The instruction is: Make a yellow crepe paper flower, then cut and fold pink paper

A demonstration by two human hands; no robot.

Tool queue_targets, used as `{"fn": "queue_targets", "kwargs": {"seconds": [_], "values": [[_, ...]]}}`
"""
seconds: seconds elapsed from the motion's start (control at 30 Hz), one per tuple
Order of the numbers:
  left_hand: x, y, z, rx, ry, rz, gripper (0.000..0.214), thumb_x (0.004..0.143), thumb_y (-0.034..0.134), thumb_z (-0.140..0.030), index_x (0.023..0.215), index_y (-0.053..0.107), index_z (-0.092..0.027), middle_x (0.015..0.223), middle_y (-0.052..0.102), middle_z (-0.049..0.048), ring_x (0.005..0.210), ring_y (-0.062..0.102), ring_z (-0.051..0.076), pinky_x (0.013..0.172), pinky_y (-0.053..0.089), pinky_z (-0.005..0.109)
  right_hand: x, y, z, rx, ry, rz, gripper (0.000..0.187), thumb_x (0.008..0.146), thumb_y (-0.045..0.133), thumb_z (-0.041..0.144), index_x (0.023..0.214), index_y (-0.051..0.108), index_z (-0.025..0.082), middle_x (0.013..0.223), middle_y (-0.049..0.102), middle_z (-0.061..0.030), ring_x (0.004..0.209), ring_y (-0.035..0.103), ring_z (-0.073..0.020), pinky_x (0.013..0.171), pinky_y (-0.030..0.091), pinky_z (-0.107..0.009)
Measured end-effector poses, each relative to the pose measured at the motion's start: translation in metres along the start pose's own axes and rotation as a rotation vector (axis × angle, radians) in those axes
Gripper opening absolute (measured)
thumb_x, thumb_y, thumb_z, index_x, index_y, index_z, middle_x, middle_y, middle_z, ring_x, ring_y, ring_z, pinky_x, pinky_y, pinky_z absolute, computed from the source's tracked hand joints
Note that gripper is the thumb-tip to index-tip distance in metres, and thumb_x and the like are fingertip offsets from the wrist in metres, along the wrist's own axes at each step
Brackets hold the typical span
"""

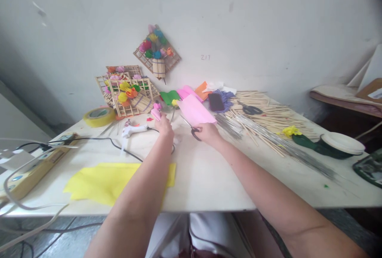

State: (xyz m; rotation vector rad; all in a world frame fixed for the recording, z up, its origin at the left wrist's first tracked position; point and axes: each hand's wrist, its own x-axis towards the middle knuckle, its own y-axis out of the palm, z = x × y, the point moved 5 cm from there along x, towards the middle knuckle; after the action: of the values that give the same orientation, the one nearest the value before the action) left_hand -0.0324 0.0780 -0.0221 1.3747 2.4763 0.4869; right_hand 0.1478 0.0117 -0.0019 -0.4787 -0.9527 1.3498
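Left hand (164, 127) pinches a pink paper piece (155, 113); right hand (209, 132) grips black-handled scissors (192, 128), and lies nearer the pale pink sheet (195, 109), whose long axis slants away leftward just beyond it

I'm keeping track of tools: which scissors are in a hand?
The nearer scissors, held in the right hand; the other pair lies on the wooden sticks.

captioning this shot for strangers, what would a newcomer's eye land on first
Probably the diamond-shaped flower panel on the wall, its colours bright against the pale surface. Next, perhaps, the yellow sheet toward the front left of the table. Then the right hand, mid-table, holding scissors by a pale pink sheet.
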Motion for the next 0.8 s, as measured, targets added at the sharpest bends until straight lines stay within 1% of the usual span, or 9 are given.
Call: {"fn": "queue_targets", "kwargs": {"seconds": [0.1, 0.13, 0.23, 0.33, 0.5, 0.63, 0.67, 0.73, 0.8], "values": [[-0.005, 0.001, 0.0, 0.01, 0.036, -0.025, 0.029, 0.077, 0.046, -0.042, 0.061, 0.037, -0.02, 0.041, 0.026, -0.009, 0.03, 0.023, 0.004, 0.032, 0.015, 0.017, -0.003, 0.001, 0.01, -0.239, 0.015, 0.016, 0.033, 0.064, 0.062, 0.038, 0.088, 0.068, 0.016, 0.082, 0.068, -0.0114, 0.078, 0.062, -0.0234, 0.062, 0.042, -0.027], [-0.008, 0.003, 0.001, 0.021, 0.044, 0.007, 0.031, 0.076, 0.046, -0.045, 0.06, 0.037, -0.02, 0.041, 0.028, -0.0084, 0.03, 0.024, 0.004, 0.032, 0.016, 0.017, -0.004, 0.003, 0.014, -0.285, 0.0, 0.031, 0.031, 0.066, 0.06, 0.037, 0.086, 0.068, 0.015, 0.082, 0.067, -0.0129, 0.078, 0.062, -0.0244, 0.062, 0.042, -0.028], [-0.014, 0.01, 0.004, 0.069, 0.068, 0.089, 0.035, 0.073, 0.049, -0.05, 0.06, 0.04, -0.019, 0.042, 0.037, -0.0056, 0.032, 0.033, 0.005, 0.032, 0.023, 0.016, -0.006, 0.011, 0.027, -0.366, -0.062, 0.089, 0.025, 0.07, 0.055, 0.032, 0.079, 0.068, 0.013, 0.081, 0.066, -0.0152, 0.077, 0.061, -0.0251, 0.062, 0.042, -0.029], [-0.018, 0.014, 0.005, 0.095, 0.073, 0.136, 0.037, 0.071, 0.051, -0.053, 0.063, 0.044, -0.018, 0.042, 0.043, -0.0036, 0.034, 0.04, 0.007, 0.034, 0.029, 0.017, -0.006, 0.019, 0.032, -0.403, -0.111, 0.117, 0.024, 0.07, 0.053, 0.028, 0.079, 0.068, 0.012, 0.088, 0.065, -0.0164, 0.078, 0.061, -0.0245, 0.062, 0.042, -0.028], [-0.02, 0.018, 0.006, 0.11, 0.037, 0.229, 0.039, 0.069, 0.055, -0.054, 0.063, 0.047, -0.017, 0.039, 0.039, -0.0047, 0.03, 0.033, 0.005, 0.031, 0.022, 0.017, -0.006, 0.026, 0.025, -0.382, -0.155, 0.104, 0.022, 0.071, 0.051, 0.023, 0.082, 0.067, 0.013, 0.092, 0.063, -0.0145, 0.079, 0.06, -0.0231, 0.063, 0.041, -0.028], [-0.024, 0.025, 0.007, 0.027, -0.015, 0.39, 0.042, 0.067, 0.055, -0.058, 0.067, 0.048, -0.017, 0.039, 0.035, -0.0059, 0.029, 0.026, 0.003, 0.031, 0.014, 0.017, -0.004, 0.021, 0.022, -0.266, -0.188, 0.002, 0.024, 0.076, 0.05, 0.028, 0.086, 0.067, 0.014, 0.09, 0.062, -0.0113, 0.08, 0.058, -0.0206, 0.069, 0.04, -0.027], [-0.026, 0.028, 0.007, -0.009, -0.038, 0.442, 0.044, 0.067, 0.051, -0.062, 0.068, 0.048, -0.017, 0.039, 0.034, -0.0059, 0.029, 0.024, 0.003, 0.032, 0.012, 0.017, -0.003, 0.019, 0.022, -0.224, -0.191, -0.029, 0.025, 0.077, 0.049, 0.029, 0.089, 0.066, 0.014, 0.089, 0.062, -0.0104, 0.081, 0.058, -0.0194, 0.071, 0.04, -0.027], [-0.031, 0.034, 0.007, -0.072, -0.095, 0.547, 0.054, 0.069, 0.037, -0.071, 0.068, 0.048, -0.018, 0.039, 0.034, -0.005, 0.028, 0.022, 0.003, 0.032, 0.009, 0.017, -0.001, 0.014, 0.023, -0.145, -0.188, -0.094, 0.026, 0.079, 0.048, 0.029, 0.093, 0.065, 0.014, 0.089, 0.062, -0.0088, 0.082, 0.057, -0.017, 0.074, 0.04, -0.025], [-0.036, 0.039, 0.007, -0.114, -0.151, 0.619, 0.062, 0.069, 0.023, -0.075, 0.068, 0.049, -0.018, 0.04, 0.035, -0.0035, 0.029, 0.023, 0.004, 0.032, 0.01, 0.018, -0.001, 0.009, 0.025, -0.088, -0.184, -0.155, 0.027, 0.082, 0.047, 0.03, 0.096, 0.063, 0.014, 0.088, 0.062, -0.0078, 0.082, 0.056, -0.0153, 0.075, 0.039, -0.023]]}}
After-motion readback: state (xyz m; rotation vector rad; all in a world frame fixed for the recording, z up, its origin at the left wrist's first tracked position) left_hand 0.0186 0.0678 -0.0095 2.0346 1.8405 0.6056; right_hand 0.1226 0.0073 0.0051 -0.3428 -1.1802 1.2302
